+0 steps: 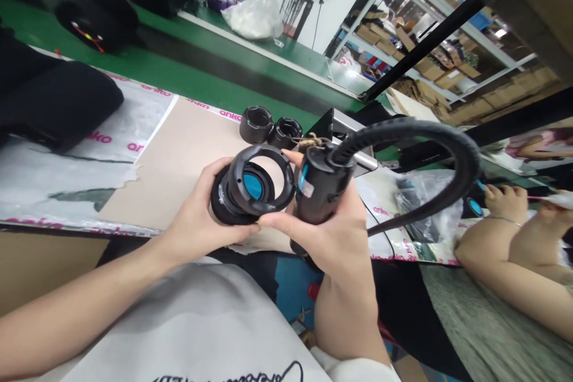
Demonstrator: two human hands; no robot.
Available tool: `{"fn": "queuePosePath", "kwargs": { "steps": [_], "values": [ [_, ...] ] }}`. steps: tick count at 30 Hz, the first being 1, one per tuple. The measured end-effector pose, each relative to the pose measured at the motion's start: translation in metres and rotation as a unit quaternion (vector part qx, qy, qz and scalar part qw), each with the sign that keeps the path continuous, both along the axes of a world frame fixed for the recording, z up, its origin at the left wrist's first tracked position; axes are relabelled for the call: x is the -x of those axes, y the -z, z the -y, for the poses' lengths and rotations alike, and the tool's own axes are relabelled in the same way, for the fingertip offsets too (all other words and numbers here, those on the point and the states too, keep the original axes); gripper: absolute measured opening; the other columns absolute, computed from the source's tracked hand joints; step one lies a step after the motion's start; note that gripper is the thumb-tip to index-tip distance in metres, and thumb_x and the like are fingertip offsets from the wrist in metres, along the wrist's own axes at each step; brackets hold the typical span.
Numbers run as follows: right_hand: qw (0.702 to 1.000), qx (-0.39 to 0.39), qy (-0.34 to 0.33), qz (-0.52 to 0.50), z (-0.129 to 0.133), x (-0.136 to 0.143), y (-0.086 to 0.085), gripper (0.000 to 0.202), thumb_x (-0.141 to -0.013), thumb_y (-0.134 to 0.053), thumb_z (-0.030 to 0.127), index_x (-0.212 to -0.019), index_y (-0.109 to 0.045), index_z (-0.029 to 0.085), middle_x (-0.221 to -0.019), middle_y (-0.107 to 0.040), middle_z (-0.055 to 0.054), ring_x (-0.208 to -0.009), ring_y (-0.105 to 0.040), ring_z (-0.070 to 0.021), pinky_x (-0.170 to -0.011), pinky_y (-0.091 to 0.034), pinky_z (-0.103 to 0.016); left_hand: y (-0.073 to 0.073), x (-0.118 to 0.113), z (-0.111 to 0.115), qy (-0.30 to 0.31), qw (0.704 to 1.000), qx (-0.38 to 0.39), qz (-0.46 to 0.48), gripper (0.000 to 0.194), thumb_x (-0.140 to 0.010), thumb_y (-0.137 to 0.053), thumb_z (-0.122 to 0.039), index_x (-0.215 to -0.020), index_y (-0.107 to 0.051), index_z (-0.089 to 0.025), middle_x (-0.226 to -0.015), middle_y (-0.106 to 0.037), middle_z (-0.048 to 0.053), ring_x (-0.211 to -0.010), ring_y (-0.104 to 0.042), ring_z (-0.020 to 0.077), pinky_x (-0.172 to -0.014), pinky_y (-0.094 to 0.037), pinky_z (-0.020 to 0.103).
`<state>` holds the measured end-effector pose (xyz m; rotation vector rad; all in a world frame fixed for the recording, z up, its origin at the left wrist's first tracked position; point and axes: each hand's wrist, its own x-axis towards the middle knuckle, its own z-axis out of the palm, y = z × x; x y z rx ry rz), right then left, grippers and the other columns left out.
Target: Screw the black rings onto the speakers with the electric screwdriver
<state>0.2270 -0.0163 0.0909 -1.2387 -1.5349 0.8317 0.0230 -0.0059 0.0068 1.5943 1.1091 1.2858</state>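
My left hand (201, 206) is wrapped round a black lens barrel (224, 198) with blue glass inside. My right hand (333, 233) pinches a black notched ring (286, 191) between thumb and index finger, tilted over the barrel's front. Against the right palm rests a black cylinder (320, 188) with a thick corrugated hose (461, 155) curving off to the right. Whether ring and barrel touch is hard to tell. Behind them, two black ring-shaped parts (256, 124) stand on the beige board (179, 149).
A black and silver box (333, 125) stands just behind the cylinder. At the right, another person's hands (508, 206) work near a plastic bag (430, 197). Black foam-like pieces (58, 95) lie at the left. A white bag (255, 15) sits farther back.
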Motion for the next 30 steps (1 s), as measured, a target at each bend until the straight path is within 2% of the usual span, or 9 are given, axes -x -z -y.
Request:
{"fn": "queuePosePath", "kwargs": {
  "steps": [6, 9, 13, 16, 19, 23, 27, 30],
  "values": [
    [0.997, 0.051, -0.049, 0.028, -0.002, -0.003, 0.007, 0.088, -0.069, -0.107, 0.025, -0.146, -0.066, 0.038, -0.143, -0.073, 0.005, -0.138, -0.069, -0.0237, -0.118, -0.06, -0.035, 0.007, 0.006, -0.001, 0.003, 0.997, -0.062, -0.034, 0.099, -0.076, -0.099, -0.035, -0.16, -0.046, -0.03, -0.161, -0.059, 0.012, -0.149, -0.063, 0.0373, -0.121, -0.059, 0.051],
    [0.996, 0.068, -0.046, 0.032, -0.001, -0.005, 0.011, 0.092, -0.068, -0.108, 0.028, -0.148, -0.064, 0.041, -0.143, -0.073, 0.005, -0.138, -0.069, -0.0241, -0.122, -0.057, -0.039, 0.009, 0.008, -0.001, -0.004, 0.994, -0.094, -0.056, 0.107, -0.078, -0.1, -0.038, -0.167, -0.04, -0.034, -0.163, -0.056, 0.013, -0.15, -0.061, 0.0375, -0.122, -0.058, 0.053],
    [0.995, 0.08, -0.042, 0.032, 0.0, -0.005, 0.012, 0.095, -0.068, -0.11, 0.033, -0.15, -0.062, 0.043, -0.146, -0.071, 0.006, -0.143, -0.065, -0.0263, -0.127, -0.053, -0.045, 0.008, 0.009, -0.004, 0.023, 0.988, -0.146, -0.039, 0.119, -0.079, -0.1, -0.033, -0.174, -0.029, -0.038, -0.163, -0.055, 0.014, -0.151, -0.06, 0.0367, -0.125, -0.056, 0.056],
    [0.996, 0.071, -0.043, 0.019, -0.002, -0.004, 0.011, 0.089, -0.069, -0.109, 0.034, -0.146, -0.064, 0.042, -0.145, -0.072, 0.007, -0.141, -0.067, -0.0238, -0.125, -0.054, -0.04, 0.007, 0.008, -0.008, 0.044, 0.979, -0.198, -0.029, 0.124, -0.077, -0.101, -0.027, -0.176, -0.028, -0.038, -0.166, -0.051, 0.017, -0.154, -0.057, 0.0387, -0.129, -0.051, 0.061],
    [0.998, 0.048, -0.041, -0.001, -0.004, -0.001, 0.01, 0.08, -0.072, -0.108, 0.035, -0.141, -0.067, 0.04, -0.14, -0.073, 0.008, -0.136, -0.069, -0.0189, -0.118, -0.057, -0.03, 0.005, 0.009, -0.012, 0.049, 0.969, -0.241, -0.033, 0.114, -0.08, -0.099, -0.021, -0.173, -0.036, -0.04, -0.169, -0.048, 0.016, -0.159, -0.049, 0.0401, -0.133, -0.045, 0.066],
    [0.998, 0.031, -0.048, -0.02, -0.005, -0.002, 0.011, 0.083, -0.072, -0.108, 0.029, -0.142, -0.066, 0.039, -0.14, -0.073, 0.009, -0.134, -0.07, -0.0166, -0.115, -0.057, -0.025, 0.007, 0.01, -0.014, 0.05, 0.972, -0.229, -0.031, 0.116, -0.079, -0.101, -0.023, -0.173, -0.036, -0.04, -0.172, -0.046, 0.015, -0.163, -0.044, 0.0414, -0.135, -0.041, 0.068],
    [0.994, 0.03, -0.1, -0.025, -0.005, -0.008, 0.012, 0.088, -0.073, -0.106, 0.021, -0.147, -0.062, 0.036, -0.147, -0.07, 0.006, -0.142, -0.065, -0.019, -0.125, -0.051, -0.03, 0.01, 0.011, -0.015, 0.053, 0.974, -0.217, -0.021, 0.118, -0.076, -0.104, -0.029, -0.172, -0.037, -0.04, -0.17, -0.05, 0.013, -0.159, -0.05, 0.0407, -0.135, -0.044, 0.065],
    [0.992, 0.015, -0.12, -0.016, -0.007, -0.012, 0.011, 0.087, -0.074, -0.105, 0.018, -0.147, -0.062, 0.037, -0.147, -0.069, 0.006, -0.144, -0.064, -0.0202, -0.127, -0.051, -0.032, 0.009, 0.012, -0.016, 0.044, 0.975, -0.214, -0.029, 0.118, -0.074, -0.105, -0.034, -0.171, -0.04, -0.039, -0.169, -0.053, 0.013, -0.157, -0.053, 0.0402, -0.133, -0.046, 0.065]
  ]
}}
